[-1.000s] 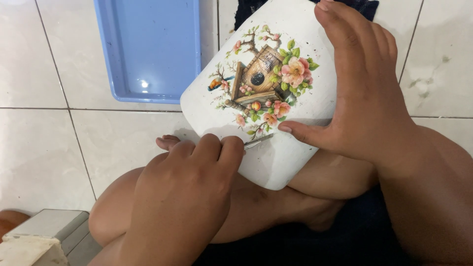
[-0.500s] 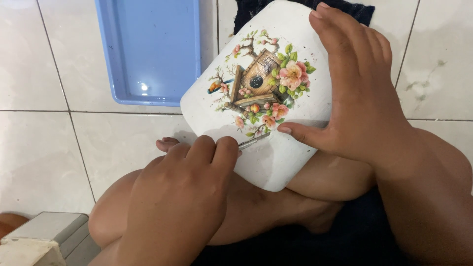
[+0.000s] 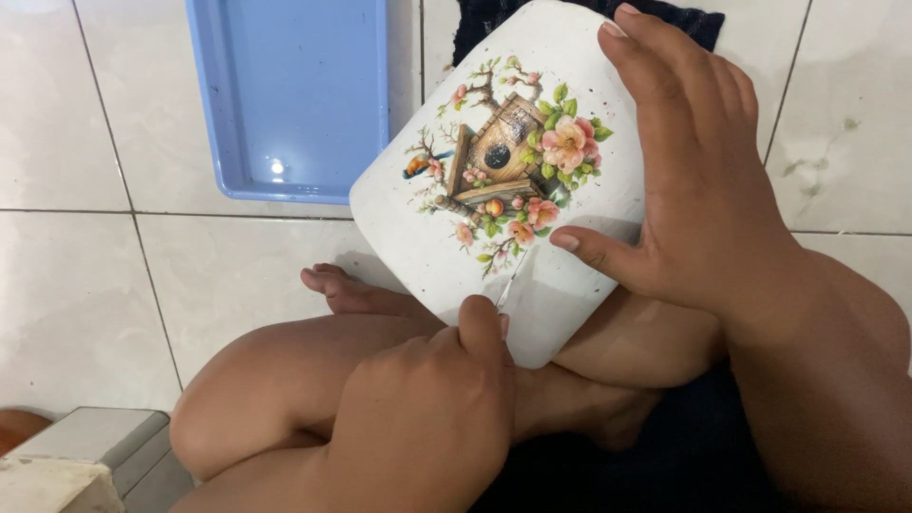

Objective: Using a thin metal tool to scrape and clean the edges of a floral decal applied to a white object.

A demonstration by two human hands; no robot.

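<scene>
Plaque point(image 3: 494, 237) on crossed legs point(image 3: 285, 380) — tray point(image 3: 285, 95) behind-left, box point(image 3: 85, 456) near left

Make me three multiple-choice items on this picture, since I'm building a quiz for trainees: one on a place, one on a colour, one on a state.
1. Where does the blue tray lie?
A. on the tiled floor, up and to the left of the white plaque
B. on the person's knee
C. on top of the grey box

2. What colour is the plaque's surface around the birdhouse picture?
A. black
B. white
C. red

3. How does the right hand stand?
A. clenched in a fist, away from the plaque
B. gripping the tray
C. spread flat on the plaque, thumb pressed near the picture

Key: 1 A, the tray rests on the tiles beside the plaque's upper left edge. 2 B, the surface is plain white. 3 C, fingers lie over the right edge and the thumb presses below the flowers.
</scene>
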